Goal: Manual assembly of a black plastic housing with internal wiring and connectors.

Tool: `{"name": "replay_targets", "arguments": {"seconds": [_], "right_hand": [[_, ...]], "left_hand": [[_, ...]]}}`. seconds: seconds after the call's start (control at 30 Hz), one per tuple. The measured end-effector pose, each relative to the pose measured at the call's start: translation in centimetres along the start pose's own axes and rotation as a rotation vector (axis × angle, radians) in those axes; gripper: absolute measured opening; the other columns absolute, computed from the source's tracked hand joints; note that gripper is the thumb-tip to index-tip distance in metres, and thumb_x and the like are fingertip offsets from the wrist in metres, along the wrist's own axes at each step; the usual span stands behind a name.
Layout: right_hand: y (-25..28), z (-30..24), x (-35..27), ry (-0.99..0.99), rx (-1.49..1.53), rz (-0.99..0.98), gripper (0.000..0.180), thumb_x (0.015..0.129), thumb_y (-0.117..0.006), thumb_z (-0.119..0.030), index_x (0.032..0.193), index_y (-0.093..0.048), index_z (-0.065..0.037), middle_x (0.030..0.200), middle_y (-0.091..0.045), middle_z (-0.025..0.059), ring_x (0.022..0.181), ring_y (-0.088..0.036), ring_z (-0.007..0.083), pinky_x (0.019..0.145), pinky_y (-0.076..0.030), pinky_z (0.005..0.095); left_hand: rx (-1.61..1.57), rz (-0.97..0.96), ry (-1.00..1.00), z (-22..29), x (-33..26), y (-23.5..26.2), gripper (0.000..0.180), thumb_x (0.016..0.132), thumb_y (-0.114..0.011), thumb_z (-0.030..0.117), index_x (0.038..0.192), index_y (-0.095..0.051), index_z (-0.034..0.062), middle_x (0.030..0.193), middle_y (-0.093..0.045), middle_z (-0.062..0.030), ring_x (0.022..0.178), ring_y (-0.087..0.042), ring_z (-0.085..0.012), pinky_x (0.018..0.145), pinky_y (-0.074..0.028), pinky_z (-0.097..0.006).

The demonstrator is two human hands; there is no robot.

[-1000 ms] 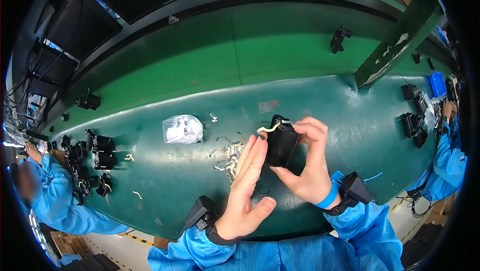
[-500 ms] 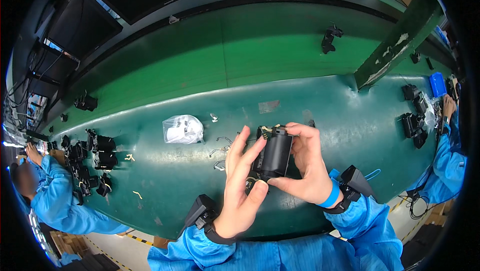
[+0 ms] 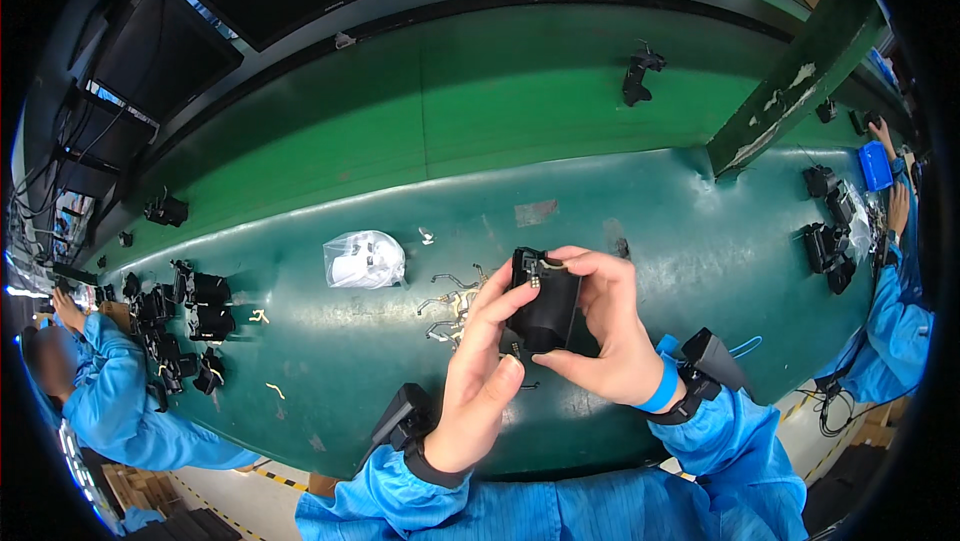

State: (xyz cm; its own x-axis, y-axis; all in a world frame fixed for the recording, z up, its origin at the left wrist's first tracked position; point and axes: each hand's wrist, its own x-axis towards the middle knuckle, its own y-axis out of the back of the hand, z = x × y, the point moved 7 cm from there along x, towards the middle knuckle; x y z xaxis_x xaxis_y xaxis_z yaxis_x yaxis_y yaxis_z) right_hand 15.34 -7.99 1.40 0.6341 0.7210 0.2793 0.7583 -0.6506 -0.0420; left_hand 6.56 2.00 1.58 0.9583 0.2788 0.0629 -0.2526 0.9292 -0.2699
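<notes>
Above the table in front of me, a black, curved plastic housing (image 3: 552,313) is held between both hands. My right hand (image 3: 605,341) grips its right side, with fingers at the top edge and the thumb at the bottom. On its left side, my left hand (image 3: 475,381) has a fingertip against a small flat cable (image 3: 535,276) with metal contacts, near the upper edge. A second small contact end (image 3: 516,349) shows by my left thumb. What lies behind the left fingers is hidden. Several thin wire-like cable pieces (image 3: 445,306) rest on the table beside my left hand.
A clear bag with white parts (image 3: 365,261) lies left of centre. Several black device parts (image 3: 205,306) cluster at left, more (image 3: 828,241) at right near a blue bin (image 3: 875,168). A green post (image 3: 800,76) rises at back right. Co-workers' sleeves (image 3: 110,391) show at both sides.
The housing has turned in my hands, so its cable contacts now face up toward me. My left fingers have shifted along its upper edge. A co-worker's hand at far right reaches farther back.
</notes>
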Motion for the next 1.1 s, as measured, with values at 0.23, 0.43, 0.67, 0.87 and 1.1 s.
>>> {"name": "replay_targets", "arguments": {"seconds": [0.23,0.43,0.67,0.87,1.1], "right_hand": [[-0.6,-2.3,0.0,0.172,-0.444,-0.073,0.078,0.067,-0.078,0.004,0.132,-0.037,-0.010,0.135,-0.034,0.0203,0.106,-0.055,0.0354,0.085,-0.052,0.0421],[0.4,-5.1,1.2,0.092,-0.385,-0.166,0.062,0.071,-0.073,0.000,0.128,-0.048,-0.004,0.130,-0.039,0.0198,0.103,-0.056,0.0303,0.091,-0.049,0.0397],[2.4,-1.9,0.7,-0.259,-0.079,-0.037,0.016,0.084,-0.069,-0.001,0.099,-0.065,-0.001,0.089,-0.061,0.0046,0.081,-0.057,0.0132,0.076,-0.047,0.0267],[3.5,-1.7,0.6,-0.278,-0.126,0.062,0.009,0.088,-0.067,-0.004,0.096,-0.064,-0.002,0.087,-0.062,0.0019,0.078,-0.057,0.0085,0.074,-0.047,0.0239],[2.7,-0.3,0.0,-0.601,0.336,-0.148,0.009,0.094,-0.064,-0.009,0.097,-0.060,-0.002,0.089,-0.062,-0.0011,0.082,-0.057,0.0050,0.075,-0.047,0.0215]], "left_hand": [[-0.132,0.072,-0.022,-0.9,-0.1,-0.3,0.067,0.076,-0.071,-0.008,0.131,-0.037,0.0098,0.143,-0.036,-0.0136,0.136,-0.036,-0.0251,0.107,-0.037,-0.040],[-0.052,0.184,0.013,-0.8,0.0,0.4,0.059,0.075,-0.068,-0.014,0.121,-0.038,0.0087,0.137,-0.040,-0.0144,0.126,-0.046,-0.0224,0.104,-0.043,-0.035],[0.147,0.075,-0.083,-0.2,0.2,-0.2,0.057,0.076,-0.068,-0.014,0.120,-0.038,0.0079,0.137,-0.038,-0.0143,0.125,-0.047,-0.0220,0.104,-0.043,-0.035],[0.155,0.047,-0.090,-0.2,0.2,-0.8,0.056,0.078,-0.069,-0.011,0.120,-0.038,0.0070,0.138,-0.035,-0.0136,0.126,-0.047,-0.0229,0.106,-0.043,-0.037],[0.782,0.076,-0.275,1.5,-0.1,-1.0,0.055,0.070,-0.077,-0.005,0.113,-0.046,0.0080,0.134,-0.045,-0.0177,0.119,-0.049,-0.0282,0.101,-0.040,-0.041]]}}
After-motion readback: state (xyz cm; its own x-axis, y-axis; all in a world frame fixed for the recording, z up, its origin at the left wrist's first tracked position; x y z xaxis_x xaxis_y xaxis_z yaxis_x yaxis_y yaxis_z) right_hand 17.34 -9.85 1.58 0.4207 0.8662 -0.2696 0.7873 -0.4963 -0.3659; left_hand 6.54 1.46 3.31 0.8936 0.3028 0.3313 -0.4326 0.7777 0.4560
